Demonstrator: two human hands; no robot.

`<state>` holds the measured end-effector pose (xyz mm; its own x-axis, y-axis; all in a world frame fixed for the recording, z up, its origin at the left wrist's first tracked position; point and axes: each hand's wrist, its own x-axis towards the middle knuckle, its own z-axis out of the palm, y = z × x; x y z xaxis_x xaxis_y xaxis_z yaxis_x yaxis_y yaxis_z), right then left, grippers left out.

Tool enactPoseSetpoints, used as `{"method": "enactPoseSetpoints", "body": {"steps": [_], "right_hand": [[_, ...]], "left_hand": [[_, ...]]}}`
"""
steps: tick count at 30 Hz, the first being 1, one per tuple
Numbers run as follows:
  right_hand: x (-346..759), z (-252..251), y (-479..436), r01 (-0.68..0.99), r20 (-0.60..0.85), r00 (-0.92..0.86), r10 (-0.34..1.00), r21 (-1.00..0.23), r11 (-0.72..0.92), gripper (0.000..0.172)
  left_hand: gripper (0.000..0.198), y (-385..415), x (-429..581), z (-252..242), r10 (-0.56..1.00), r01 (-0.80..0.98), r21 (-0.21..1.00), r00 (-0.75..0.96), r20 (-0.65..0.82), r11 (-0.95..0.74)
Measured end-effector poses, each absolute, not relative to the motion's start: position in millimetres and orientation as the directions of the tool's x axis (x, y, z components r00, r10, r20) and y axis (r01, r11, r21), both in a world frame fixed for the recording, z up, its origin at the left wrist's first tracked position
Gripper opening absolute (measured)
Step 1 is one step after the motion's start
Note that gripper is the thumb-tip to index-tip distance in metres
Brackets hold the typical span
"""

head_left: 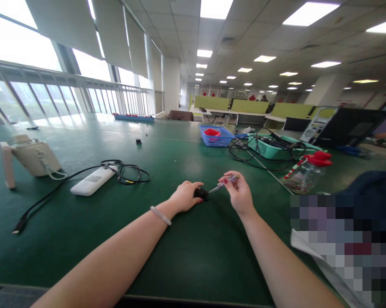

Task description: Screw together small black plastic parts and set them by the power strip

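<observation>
My left hand (185, 196) grips a small black part (200, 194) between thumb and fingers, against the green tabletop. What kind of part it is I cannot make out. Closed around a screwdriver (229, 179) with a clear handle, my right hand (239, 192) holds it slanted down to the left. The metal shaft (216, 188) reaches the right side of the black part; whether its tip sits in a screw is too small to tell.
A white power bank (94, 181) with a black cable lies left, near a beige bottle (37, 158). Farther back are a small black piece (138, 141), a blue basket (217, 139) and a green basket (266, 149) with cables. A red-lidded jar (308, 175) stands right.
</observation>
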<state>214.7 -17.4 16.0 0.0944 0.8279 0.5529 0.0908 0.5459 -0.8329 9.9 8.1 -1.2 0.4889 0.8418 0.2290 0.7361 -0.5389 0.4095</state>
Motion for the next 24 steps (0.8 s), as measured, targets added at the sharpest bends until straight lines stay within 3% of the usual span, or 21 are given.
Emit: {"method": "enactPoseSetpoints", "body": {"steps": [13,19,24], "right_hand": [[198,30,-42,0.348,0.667,-0.126,0.734,-0.663,0.662,0.008],[193,37,-51,0.507,0.688,-0.332,0.645,-0.447,0.737,0.011],[185,42,-55,0.478,0.636,-0.587,0.501,-0.228,0.848,0.017]], "left_hand": [[0.041,9,8,-4,0.832,0.702,0.449,0.49,0.258,-0.553],[0.036,9,9,-4,0.827,0.701,0.44,0.494,0.269,-0.562],[0.037,11,8,-7,0.82,0.691,0.442,0.503,0.274,-0.572]]}}
